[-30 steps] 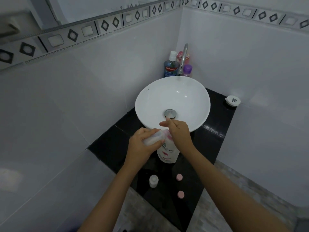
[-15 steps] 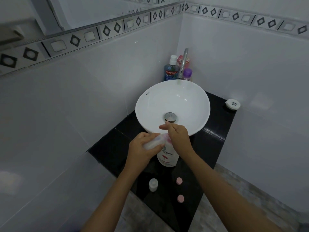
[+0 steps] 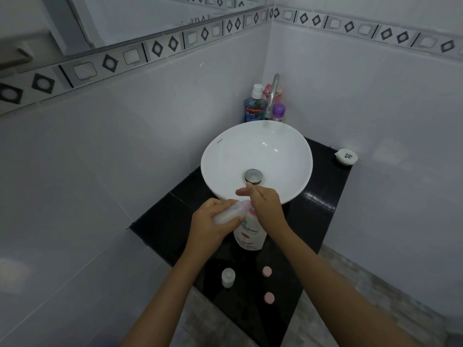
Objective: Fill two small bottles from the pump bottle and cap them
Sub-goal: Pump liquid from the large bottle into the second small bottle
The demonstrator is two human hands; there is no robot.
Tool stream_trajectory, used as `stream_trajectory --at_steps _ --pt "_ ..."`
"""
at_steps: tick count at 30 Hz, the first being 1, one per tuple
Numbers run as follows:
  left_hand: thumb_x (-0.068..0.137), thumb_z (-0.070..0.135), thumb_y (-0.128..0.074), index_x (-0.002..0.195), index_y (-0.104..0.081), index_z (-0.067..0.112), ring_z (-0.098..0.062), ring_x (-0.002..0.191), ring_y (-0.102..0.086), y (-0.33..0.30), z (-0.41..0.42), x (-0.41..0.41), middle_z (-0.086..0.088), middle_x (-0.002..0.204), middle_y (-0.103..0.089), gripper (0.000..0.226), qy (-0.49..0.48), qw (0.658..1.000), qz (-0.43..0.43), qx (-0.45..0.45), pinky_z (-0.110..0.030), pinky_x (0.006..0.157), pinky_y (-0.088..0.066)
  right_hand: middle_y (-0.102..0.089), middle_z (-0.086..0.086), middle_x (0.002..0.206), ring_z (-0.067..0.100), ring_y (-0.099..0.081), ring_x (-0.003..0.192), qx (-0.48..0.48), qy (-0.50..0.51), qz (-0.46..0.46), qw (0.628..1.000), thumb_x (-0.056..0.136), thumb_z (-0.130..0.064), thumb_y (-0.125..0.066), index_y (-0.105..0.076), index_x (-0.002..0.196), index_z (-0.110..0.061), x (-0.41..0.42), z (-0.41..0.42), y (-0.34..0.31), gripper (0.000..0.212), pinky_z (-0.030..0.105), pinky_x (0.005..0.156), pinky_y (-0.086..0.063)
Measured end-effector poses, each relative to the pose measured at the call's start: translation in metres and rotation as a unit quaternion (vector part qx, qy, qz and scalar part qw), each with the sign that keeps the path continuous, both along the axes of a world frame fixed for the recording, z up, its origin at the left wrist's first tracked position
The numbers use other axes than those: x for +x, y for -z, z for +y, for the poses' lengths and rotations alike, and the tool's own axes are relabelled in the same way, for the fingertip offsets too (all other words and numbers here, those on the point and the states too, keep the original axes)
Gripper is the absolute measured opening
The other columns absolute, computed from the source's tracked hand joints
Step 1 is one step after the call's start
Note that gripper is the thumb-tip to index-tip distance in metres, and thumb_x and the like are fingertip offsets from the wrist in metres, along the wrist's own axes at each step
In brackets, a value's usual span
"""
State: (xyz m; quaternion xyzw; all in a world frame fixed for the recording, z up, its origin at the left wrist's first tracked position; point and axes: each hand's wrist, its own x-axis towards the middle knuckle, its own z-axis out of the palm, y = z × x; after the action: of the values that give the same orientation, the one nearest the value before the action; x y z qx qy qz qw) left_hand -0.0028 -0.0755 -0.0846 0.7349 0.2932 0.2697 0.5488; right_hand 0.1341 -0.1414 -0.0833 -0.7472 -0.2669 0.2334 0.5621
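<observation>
A white pump bottle (image 3: pixel 248 235) with a pink flower label stands on the black counter (image 3: pixel 162 226) in front of the basin. My right hand (image 3: pixel 265 205) lies flat on top of its pump head, which is hidden under the palm. My left hand (image 3: pixel 213 226) grips a small clear bottle (image 3: pixel 229 214), tilted with its mouth towards the pump's pink spout. A second small white bottle (image 3: pixel 228 277) stands uncapped near the counter's front edge. Two pink caps (image 3: pixel 267 271) (image 3: pixel 268 297) lie to its right.
A white bowl basin (image 3: pixel 295 151) sits behind the hands, with a chrome tap (image 3: pixel 272 96) above it. A blue mouthwash bottle (image 3: pixel 254 106), a purple-capped bottle (image 3: pixel 278 112) and a pink item stand in the corner. A white round lid (image 3: pixel 346 157) lies at the counter's right edge. Tiled walls close both sides.
The view has tilted slightly, so everything sits lower in the frame. Both hands stay at the pump bottle in nearly the same pose.
</observation>
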Motion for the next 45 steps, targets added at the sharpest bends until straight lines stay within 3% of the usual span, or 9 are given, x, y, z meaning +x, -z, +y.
stream_trajectory --at_steps 8,14,18,20,25,32,36,41,45 --pt "0.073 0.024 -0.079 0.11 -0.071 0.023 -0.004 0.099 -0.062 -0.009 0.005 0.002 0.008 0.102 -0.065 0.038 0.012 1.0 -0.015 0.001 -0.02 0.081 -0.055 -0.074 0.002 0.092 -0.001 -0.065 0.083 0.021 0.011 -0.006 1.0 0.099 -0.021 -0.043 -0.075 0.097 -0.003 0.004 0.003 -0.011 0.037 0.006 0.069 -0.045" --pt "0.073 0.027 -0.079 0.109 -0.073 0.022 -0.004 0.094 -0.063 0.001 0.002 0.002 0.005 0.099 -0.066 0.037 0.012 1.0 -0.001 -0.014 -0.023 0.078 -0.053 -0.073 0.002 0.095 0.011 -0.063 0.087 0.011 0.012 0.009 1.0 0.099 -0.024 -0.043 -0.076 0.097 -0.007 0.0 0.001 0.002 0.037 0.02 0.067 -0.045" --pt "0.074 0.025 -0.078 0.112 -0.071 0.021 -0.004 0.095 -0.061 -0.004 0.002 0.001 0.003 0.1 -0.065 0.039 0.013 1.0 -0.007 -0.004 -0.017 0.075 -0.051 -0.073 0.004 0.091 0.017 -0.067 0.09 0.009 0.0 -0.001 1.0 0.098 -0.023 -0.046 -0.075 0.096 -0.004 0.004 0.001 -0.007 0.035 0.01 0.062 -0.05" --pt "0.075 0.025 -0.078 0.113 -0.071 0.021 -0.009 0.097 -0.061 -0.006 0.005 0.001 0.003 0.101 -0.064 0.039 0.016 1.0 -0.009 0.0 -0.02 0.076 -0.051 -0.075 0.007 0.091 0.017 -0.068 0.089 0.013 0.004 -0.014 1.0 0.098 -0.024 -0.047 -0.075 0.096 -0.003 0.007 0.002 -0.011 0.035 0.014 0.068 -0.051" --pt "0.074 0.024 -0.078 0.11 -0.071 0.024 -0.007 0.096 -0.062 -0.007 0.005 0.001 0.003 0.1 -0.065 0.037 0.017 1.0 -0.011 -0.001 -0.02 0.077 -0.053 -0.074 0.005 0.091 0.005 -0.066 0.084 0.037 0.018 0.006 0.999 0.1 -0.021 -0.043 -0.075 0.094 -0.004 0.003 0.002 -0.008 0.037 0.006 0.066 -0.048" --pt "0.074 0.023 -0.078 0.107 -0.072 0.027 -0.008 0.095 -0.065 0.0 0.001 0.002 0.003 0.1 -0.067 0.033 0.013 0.999 -0.003 -0.029 -0.025 0.079 -0.054 -0.071 -0.001 0.095 0.008 -0.062 0.086 -0.011 0.002 0.007 1.0 0.099 -0.028 -0.043 -0.075 0.099 -0.007 0.002 -0.001 0.002 0.039 0.025 0.071 -0.049" --pt "0.073 0.021 -0.079 0.108 -0.072 0.02 -0.003 0.094 -0.066 -0.008 0.004 0.0 0.004 0.101 -0.07 0.036 0.026 0.999 -0.019 -0.008 -0.012 0.074 -0.051 -0.072 0.001 0.094 0.009 -0.064 0.088 0.0 -0.012 0.003 1.0 0.098 -0.033 -0.045 -0.074 0.101 -0.008 0.003 -0.003 -0.013 0.038 0.011 0.066 -0.05" --pt "0.072 0.028 -0.079 0.114 -0.069 0.02 -0.005 0.098 -0.064 -0.008 0.01 -0.004 0.009 0.106 -0.071 0.044 0.032 0.999 0.021 0.022 -0.02 0.081 -0.053 -0.073 0.007 0.096 0.015 -0.065 0.086 0.021 0.002 0.005 1.0 0.097 -0.035 -0.046 -0.071 0.105 -0.007 0.001 -0.001 -0.023 0.038 0.026 0.079 -0.051" --pt "0.074 0.029 -0.077 0.109 -0.068 0.023 -0.001 0.094 -0.064 -0.009 0.005 -0.005 0.012 0.101 -0.071 0.037 0.029 0.999 0.028 0.02 -0.011 0.074 -0.05 -0.073 0.006 0.094 0.019 -0.068 0.087 0.029 0.022 0.014 0.999 0.095 -0.036 -0.051 -0.068 0.103 -0.009 -0.001 -0.001 -0.024 0.033 0.038 0.088 -0.054"
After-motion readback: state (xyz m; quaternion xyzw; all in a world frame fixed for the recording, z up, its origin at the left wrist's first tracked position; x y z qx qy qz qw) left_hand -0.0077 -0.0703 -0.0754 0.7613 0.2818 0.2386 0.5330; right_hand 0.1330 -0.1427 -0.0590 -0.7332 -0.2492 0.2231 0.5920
